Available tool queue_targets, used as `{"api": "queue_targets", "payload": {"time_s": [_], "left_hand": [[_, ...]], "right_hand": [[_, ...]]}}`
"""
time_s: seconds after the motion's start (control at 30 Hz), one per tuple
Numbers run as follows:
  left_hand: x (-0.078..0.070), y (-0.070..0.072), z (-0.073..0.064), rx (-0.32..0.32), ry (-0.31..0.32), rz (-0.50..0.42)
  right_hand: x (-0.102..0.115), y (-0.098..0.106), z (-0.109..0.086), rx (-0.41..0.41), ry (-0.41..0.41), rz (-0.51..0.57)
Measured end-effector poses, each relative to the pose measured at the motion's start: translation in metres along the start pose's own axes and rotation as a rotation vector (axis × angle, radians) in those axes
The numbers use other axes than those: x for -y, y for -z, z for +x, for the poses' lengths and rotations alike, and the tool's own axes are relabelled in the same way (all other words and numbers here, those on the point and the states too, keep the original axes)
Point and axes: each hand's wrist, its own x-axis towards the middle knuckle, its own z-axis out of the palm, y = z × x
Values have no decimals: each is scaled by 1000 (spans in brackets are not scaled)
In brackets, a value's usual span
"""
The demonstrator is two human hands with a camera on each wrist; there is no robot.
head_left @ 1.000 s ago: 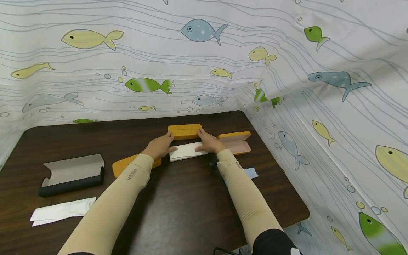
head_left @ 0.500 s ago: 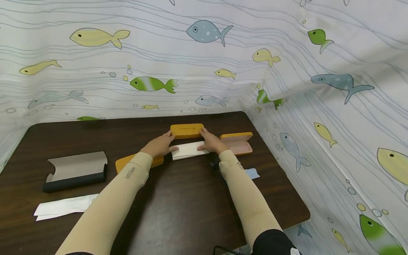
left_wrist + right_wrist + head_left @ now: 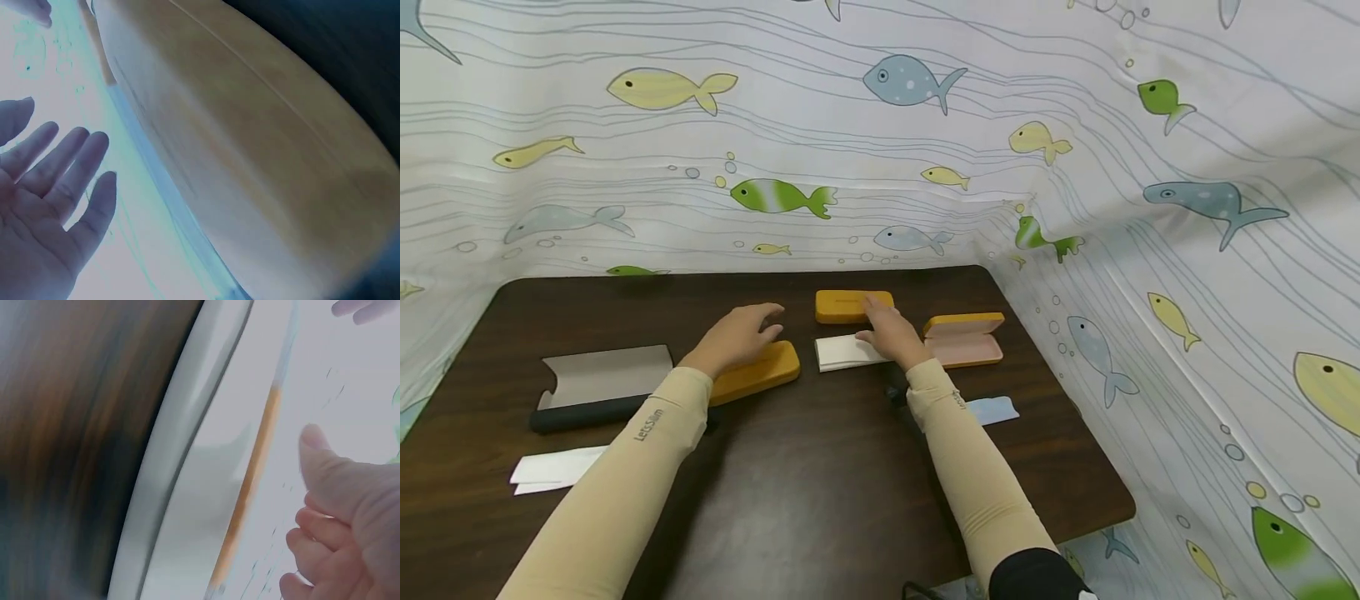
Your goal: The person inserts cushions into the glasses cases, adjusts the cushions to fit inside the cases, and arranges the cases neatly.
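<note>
My left hand hovers beside and over a closed mustard-yellow glasses case, its fingers spread and holding nothing. That case looms large in the left wrist view, apart from the fingers. At the back of the table lies another closed yellow case. My right hand is by that case's right end, over a folded white cloth; whether it touches either cannot be told from the head view. In the right wrist view the right hand has loosely bent fingers and grips nothing.
An open yellow case with pink lining stands right of my right hand. A light blue cloth and a partly hidden dark object lie nearer. Left are an open black case with grey lining and a white cloth.
My left hand has left the back yellow case and moved left and toward me, over the other closed yellow case. My right hand stays near the back case. The head view has shifted slightly.
</note>
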Motion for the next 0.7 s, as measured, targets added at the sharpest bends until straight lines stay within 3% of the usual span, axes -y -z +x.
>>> {"api": "queue_targets", "payload": {"time_s": [0.17, 0.37, 0.6, 0.7], "left_hand": [[18, 10, -24, -42, 9, 8], [38, 22, -65, -109, 21, -9], [53, 32, -111, -230, -9, -4], [58, 34, -127, -247, 7, 4]], "right_hand": [[33, -11, 1, -92, 87, 75], [86, -30, -3, -192, 173, 137], [138, -45, -10, -203, 273, 55], [151, -51, -14, -192, 306, 25]]}}
